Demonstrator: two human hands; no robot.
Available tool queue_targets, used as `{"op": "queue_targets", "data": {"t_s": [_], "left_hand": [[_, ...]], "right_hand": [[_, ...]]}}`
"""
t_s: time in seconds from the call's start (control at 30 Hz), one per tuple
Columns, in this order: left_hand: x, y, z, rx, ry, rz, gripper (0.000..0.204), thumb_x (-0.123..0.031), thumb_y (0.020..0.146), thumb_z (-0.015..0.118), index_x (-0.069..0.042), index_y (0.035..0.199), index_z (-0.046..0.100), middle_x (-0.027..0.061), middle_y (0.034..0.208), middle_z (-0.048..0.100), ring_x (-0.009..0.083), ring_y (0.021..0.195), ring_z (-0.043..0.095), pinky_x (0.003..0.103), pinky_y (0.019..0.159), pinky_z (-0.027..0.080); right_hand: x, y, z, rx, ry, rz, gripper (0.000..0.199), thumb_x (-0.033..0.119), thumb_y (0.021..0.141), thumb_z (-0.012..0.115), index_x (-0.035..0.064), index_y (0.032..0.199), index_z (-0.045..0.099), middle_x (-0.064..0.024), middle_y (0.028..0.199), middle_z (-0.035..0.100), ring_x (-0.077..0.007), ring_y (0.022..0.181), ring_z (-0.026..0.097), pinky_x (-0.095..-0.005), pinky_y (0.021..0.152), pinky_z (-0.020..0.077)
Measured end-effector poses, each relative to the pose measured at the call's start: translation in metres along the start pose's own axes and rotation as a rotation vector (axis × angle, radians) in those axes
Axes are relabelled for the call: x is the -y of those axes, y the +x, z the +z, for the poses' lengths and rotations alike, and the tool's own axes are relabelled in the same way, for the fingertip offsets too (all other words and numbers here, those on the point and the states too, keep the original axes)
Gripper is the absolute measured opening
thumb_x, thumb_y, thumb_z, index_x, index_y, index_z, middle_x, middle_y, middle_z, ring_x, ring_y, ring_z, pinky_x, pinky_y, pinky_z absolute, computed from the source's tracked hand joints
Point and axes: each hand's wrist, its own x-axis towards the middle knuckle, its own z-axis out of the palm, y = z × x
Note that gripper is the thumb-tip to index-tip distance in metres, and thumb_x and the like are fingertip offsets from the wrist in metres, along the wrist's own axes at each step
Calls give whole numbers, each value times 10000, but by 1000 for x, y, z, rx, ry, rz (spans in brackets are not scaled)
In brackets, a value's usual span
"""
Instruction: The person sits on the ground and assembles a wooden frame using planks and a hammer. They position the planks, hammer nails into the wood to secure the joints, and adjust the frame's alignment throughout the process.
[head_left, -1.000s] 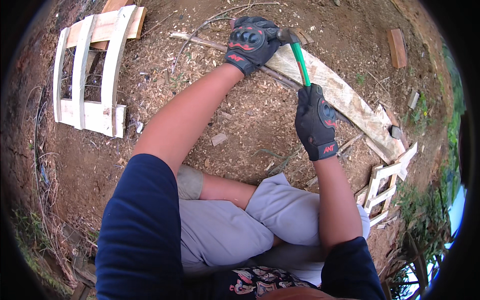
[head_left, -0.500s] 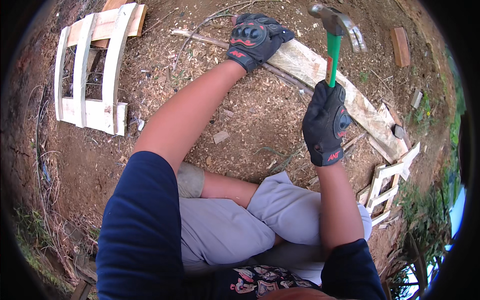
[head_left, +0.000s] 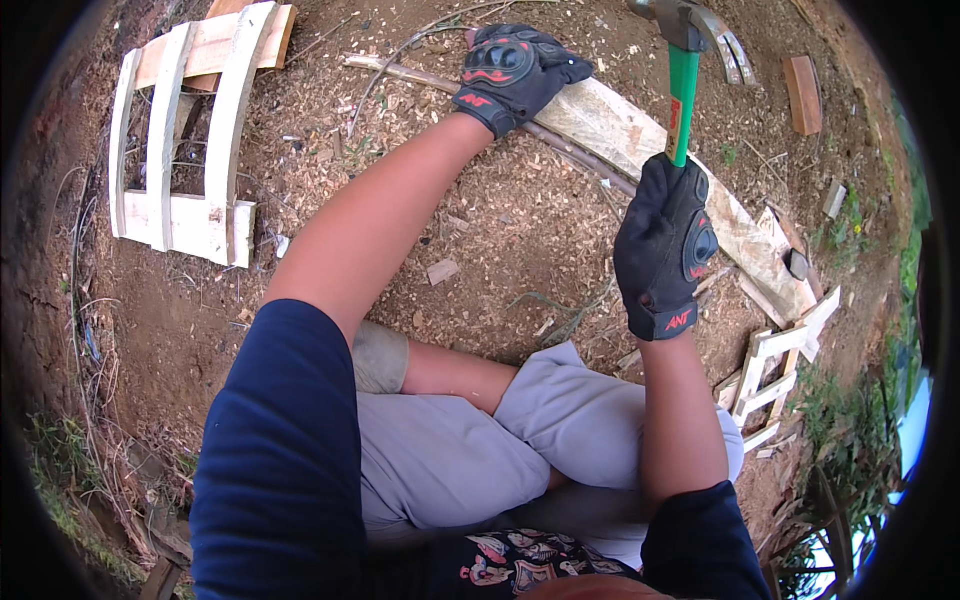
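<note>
Bare brown dirt (head_left: pixel 345 235), outdoors, scattered with pale wood chips (head_left: pixel 480 190); greenery (head_left: pixel 835 390) off past the right end of the long plank (head_left: pixel 610 130). One plank that size: flat, rough-faced, pale with tan streaks. From where I stand: one person (head_left: pixel 280 430), two hands, two black gloves (head_left: pixel 495 60) with hard knuckle guards, red trim.

Right hand (head_left: pixel 662 245): near edge of plank, fingers wrapped tight round the green handle of one claw hammer (head_left: pixel 682 105). Dark metal head, two-pronged claw, seen past plank's far side.

Left hand (head_left: pixel 518 75): over plank's left end, fingers bent, close together. Underside hidden; can't tell if it pinches anything.

One thin round stick (head_left: pixel 400 72) runs along plank's near edge, on past its left end. Left of plank, well apart: one slatted frame (head_left: pixel 160 130), three pale slats across boards. By plank's right end: one smaller pale frame (head_left: pixel 748 372), plus one dark lump (head_left: pixel 796 264), material unclear. Far side of plank: one oblong reddish-brown block (head_left: pixel 803 95). Near side: one small rectangular offcut (head_left: pixel 441 271), then the person's grey-clad legs (head_left: pixel 440 460).
</note>
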Motion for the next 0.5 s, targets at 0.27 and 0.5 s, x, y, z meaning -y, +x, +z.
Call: {"op": "queue_targets", "data": {"t_s": [0.27,0.5], "left_hand": [[-3,5,-1,-59,26,39,269,-505,974,669,-338,1087,848,-14,1008,802,250,1036,724,461,964,517],[-3,11,-2,119,40,-50,294,-539,955,679,-341,1090,847,-13,1078,799,241,1090,708,459,995,504]], "right_hand": [[3,1,-2,80,-16,95,155,125,1065,596,-17,1114,635,-234,956,658,-417,812,679,-500,686,543],[-11,0,8,152,-133,35,131,83,1052,581,-23,1107,634,-219,913,669,-422,782,696,-502,663,539]]}}
